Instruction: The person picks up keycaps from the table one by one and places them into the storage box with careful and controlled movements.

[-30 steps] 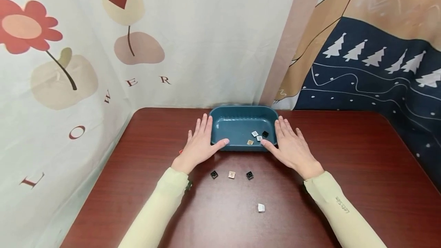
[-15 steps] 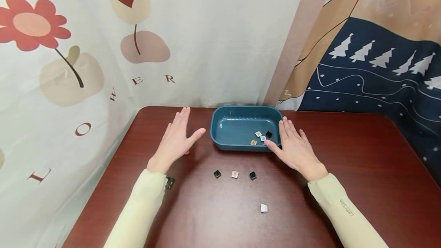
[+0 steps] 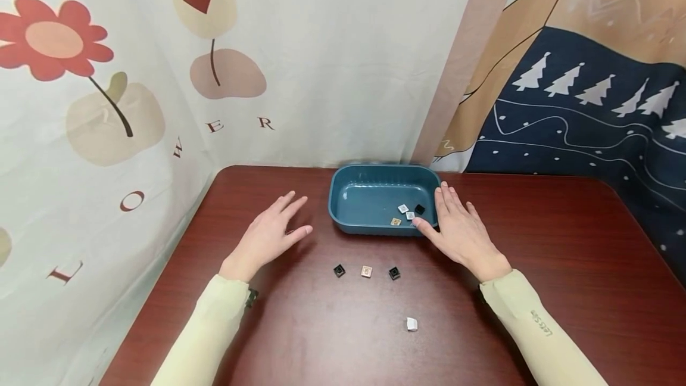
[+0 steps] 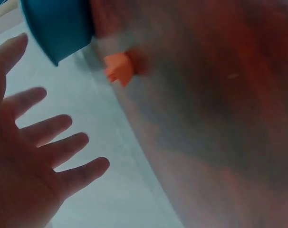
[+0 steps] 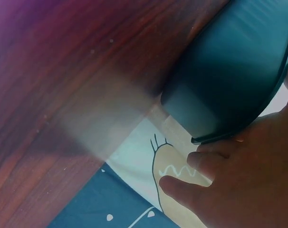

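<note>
My right hand (image 3: 459,228) rests against the right end of the blue plastic basin (image 3: 343,224), its fingers straight along the outer wall and its thumb over the front rim. In the right wrist view the basin (image 5: 220,85) appears beside those fingers. Left of the basin, apart from it, my left hand (image 3: 266,232) hovers with spread, slightly bent fingers and holds nothing. An orange-red keycap-like piece (image 4: 119,69) lies on the table near it in the left wrist view; in the head view the hand hides it. Inside the basin lie white keycaps (image 3: 403,209), a black keycap (image 3: 420,209) and a tan keycap (image 3: 395,221).
On the brown table (image 3: 563,267), in front of the basin, lie a black keycap (image 3: 339,270), a beige keycap (image 3: 367,271) and another black keycap (image 3: 394,273) in a row. A white keycap (image 3: 411,324) lies nearer. A printed curtain (image 3: 321,76) hangs behind the table.
My left hand has let go of the basin's left end and moved left and nearer, its fingers now more spread and bent. My right hand stays at the right end.
</note>
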{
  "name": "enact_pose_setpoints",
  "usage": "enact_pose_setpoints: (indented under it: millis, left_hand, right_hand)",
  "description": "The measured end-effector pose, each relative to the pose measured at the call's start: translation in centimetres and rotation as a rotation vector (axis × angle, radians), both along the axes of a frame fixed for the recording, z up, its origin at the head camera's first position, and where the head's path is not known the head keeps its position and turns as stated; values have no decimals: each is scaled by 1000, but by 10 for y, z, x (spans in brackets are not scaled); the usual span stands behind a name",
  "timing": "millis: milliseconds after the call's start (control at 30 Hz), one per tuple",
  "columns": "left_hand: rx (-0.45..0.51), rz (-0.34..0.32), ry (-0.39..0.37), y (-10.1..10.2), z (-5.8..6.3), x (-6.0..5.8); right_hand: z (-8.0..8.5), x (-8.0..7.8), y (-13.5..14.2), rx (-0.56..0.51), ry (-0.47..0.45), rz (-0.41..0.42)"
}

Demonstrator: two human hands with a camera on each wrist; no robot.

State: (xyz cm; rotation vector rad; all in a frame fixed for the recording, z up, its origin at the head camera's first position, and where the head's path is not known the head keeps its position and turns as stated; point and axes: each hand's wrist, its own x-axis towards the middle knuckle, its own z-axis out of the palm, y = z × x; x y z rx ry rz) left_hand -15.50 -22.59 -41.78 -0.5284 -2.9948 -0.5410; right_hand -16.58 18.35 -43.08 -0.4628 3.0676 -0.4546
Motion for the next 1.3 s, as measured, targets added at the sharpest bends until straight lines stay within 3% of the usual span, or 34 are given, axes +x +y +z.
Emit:
enact_pose_setpoints:
  millis: [233, 567, 867, 1133, 1300]
  left_hand:
    - [-119, -64, 6, -1, -14, 5]
    - [-202, -119, 62, -4, -19, 11]
    - [-119, -129, 88, -5, -18, 13]
    - [-102, -148, 109, -5, -21, 12]
    - [-67, -167, 170, -4, -20, 14]
  right_hand:
    - [-1, 0, 1, -7, -1, 1]
    - [-1, 0, 2, -9, -2, 1]
    - [-1, 0, 1, -12, -5, 3]
    - [-1, 0, 1, -17, -11, -1]
    - [-2, -1, 1, -14, -11, -2]
